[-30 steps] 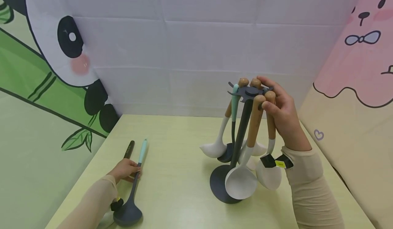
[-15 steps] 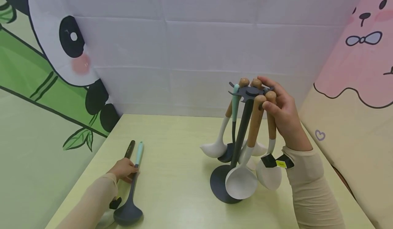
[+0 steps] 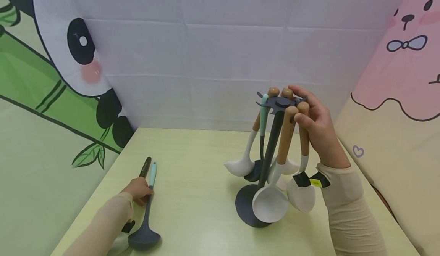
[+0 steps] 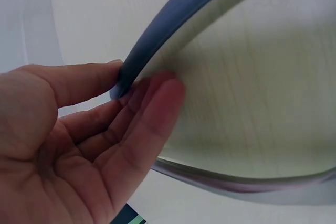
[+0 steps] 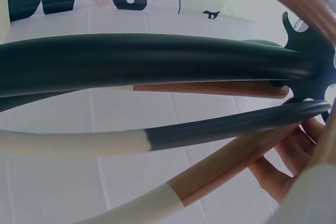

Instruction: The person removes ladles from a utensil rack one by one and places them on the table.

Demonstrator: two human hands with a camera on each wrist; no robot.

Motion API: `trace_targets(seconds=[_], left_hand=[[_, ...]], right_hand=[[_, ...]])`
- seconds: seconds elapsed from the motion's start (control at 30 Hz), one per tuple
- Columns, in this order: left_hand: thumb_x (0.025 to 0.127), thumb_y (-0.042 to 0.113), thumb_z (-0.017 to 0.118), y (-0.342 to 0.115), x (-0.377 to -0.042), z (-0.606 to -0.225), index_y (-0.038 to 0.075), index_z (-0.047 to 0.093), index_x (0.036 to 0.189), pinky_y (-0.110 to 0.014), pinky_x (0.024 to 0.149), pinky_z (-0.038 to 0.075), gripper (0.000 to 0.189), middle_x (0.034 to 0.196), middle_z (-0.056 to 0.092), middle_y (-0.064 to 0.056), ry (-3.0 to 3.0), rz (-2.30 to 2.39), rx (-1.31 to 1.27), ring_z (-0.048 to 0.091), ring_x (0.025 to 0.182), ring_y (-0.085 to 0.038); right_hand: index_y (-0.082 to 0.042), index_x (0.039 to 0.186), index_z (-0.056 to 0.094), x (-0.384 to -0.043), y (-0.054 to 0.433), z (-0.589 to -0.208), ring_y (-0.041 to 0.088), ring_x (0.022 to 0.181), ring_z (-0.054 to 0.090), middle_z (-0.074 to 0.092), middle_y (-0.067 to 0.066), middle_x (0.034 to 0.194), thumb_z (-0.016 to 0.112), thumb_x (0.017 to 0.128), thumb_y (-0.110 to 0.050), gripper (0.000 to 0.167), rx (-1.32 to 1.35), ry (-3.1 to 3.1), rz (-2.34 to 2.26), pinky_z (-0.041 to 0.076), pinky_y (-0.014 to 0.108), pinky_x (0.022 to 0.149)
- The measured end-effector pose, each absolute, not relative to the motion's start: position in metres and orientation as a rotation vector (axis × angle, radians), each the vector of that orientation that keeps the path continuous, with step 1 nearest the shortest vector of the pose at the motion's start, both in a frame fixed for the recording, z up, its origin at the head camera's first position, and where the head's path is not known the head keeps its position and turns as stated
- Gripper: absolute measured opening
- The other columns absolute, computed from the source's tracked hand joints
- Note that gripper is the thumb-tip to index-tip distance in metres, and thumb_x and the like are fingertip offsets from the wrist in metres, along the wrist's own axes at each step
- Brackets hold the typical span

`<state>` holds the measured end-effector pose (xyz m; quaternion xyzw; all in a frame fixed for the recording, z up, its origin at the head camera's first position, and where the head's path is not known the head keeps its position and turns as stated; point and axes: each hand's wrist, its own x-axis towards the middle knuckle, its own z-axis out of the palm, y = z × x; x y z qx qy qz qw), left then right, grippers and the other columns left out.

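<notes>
On the left of the table my left hand pinches the shaft of a dark grey ladle with a mint-green handle. In the left wrist view, the thumb is against the ladle's shaft and the fingers lie beneath it. A black-handled utensil lies just left of it, partly hidden by the arm. My right hand holds the top of a dark utensil stand, with thumb and fingers around its hanging wooden handles. In the right wrist view, fingertips touch behind a wooden handle.
From the stand hang a white ladle at the front and several other utensils, one with a mint handle. Its round base sits on the pale table. Printed cloth walls close off the back and sides.
The ladle's mint handle end has swung left and slightly nearer, towards the black-handled utensil. My left hand has shifted slightly left with it. The right hand and the stand look unmoved.
</notes>
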<state>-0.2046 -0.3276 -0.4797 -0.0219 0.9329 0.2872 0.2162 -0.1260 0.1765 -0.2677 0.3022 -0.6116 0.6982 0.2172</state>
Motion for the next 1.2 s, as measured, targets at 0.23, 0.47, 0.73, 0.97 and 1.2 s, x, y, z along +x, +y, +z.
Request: trace_targets(seconds=[0.23, 0.47, 0.73, 0.97, 1.2], left_hand=[[0.09, 0.003, 0.06, -0.325, -0.208, -0.478, -0.004, 0.056, 0.075, -0.036, 0.058, 0.059, 0.016, 0.069, 0.06, -0.012, 2.63, 0.651, -0.045, 0.062, 0.062, -0.021], [0.091, 0.004, 0.059, -0.324, -0.209, -0.481, -0.002, 0.055, 0.074, -0.034, 0.055, 0.057, 0.018, 0.066, 0.059, -0.011, 2.648, 0.551, -0.038, 0.06, 0.058, -0.02], [0.091, 0.005, 0.059, -0.323, -0.207, -0.478, -0.003, 0.056, 0.074, -0.035, 0.057, 0.057, 0.019, 0.067, 0.06, -0.011, 2.657, 0.517, -0.031, 0.06, 0.06, -0.021], [0.091, 0.006, 0.059, -0.323, -0.205, -0.477, -0.002, 0.056, 0.072, -0.034, 0.056, 0.056, 0.02, 0.066, 0.06, -0.01, 2.663, 0.508, -0.023, 0.059, 0.059, -0.02], [0.09, 0.008, 0.061, -0.326, -0.203, -0.478, -0.001, 0.058, 0.071, -0.035, 0.056, 0.055, 0.021, 0.064, 0.059, -0.009, 2.68, 0.534, 0.019, 0.057, 0.059, -0.02]], right_hand=[[-0.005, 0.142, 0.053, -0.126, 0.178, -0.268, 0.021, 0.111, 0.052, 0.054, 0.012, 0.134, 0.08, 0.084, -0.035, 0.071, 0.818, -1.706, 1.943, 0.048, 0.024, 0.081], [-0.006, 0.142, 0.053, -0.126, 0.179, -0.269, 0.025, 0.12, 0.049, 0.053, 0.012, 0.14, 0.08, 0.084, -0.036, 0.071, 0.846, -1.711, 1.946, 0.046, 0.026, 0.088], [-0.004, 0.145, 0.048, -0.124, 0.181, -0.264, 0.023, 0.125, 0.048, 0.05, 0.011, 0.143, 0.078, 0.088, -0.032, 0.071, 0.902, -1.725, 1.992, 0.044, 0.024, 0.096], [-0.005, 0.148, 0.045, -0.126, 0.185, -0.26, 0.027, 0.132, 0.042, 0.047, 0.013, 0.143, 0.075, 0.09, -0.033, 0.071, 0.984, -1.753, 2.026, 0.04, 0.026, 0.105], [-0.011, 0.151, 0.042, -0.143, 0.197, -0.266, 0.028, 0.137, 0.035, 0.046, 0.009, 0.142, 0.067, 0.093, -0.046, 0.072, 1.139, -1.759, 2.129, 0.032, 0.032, 0.108]])
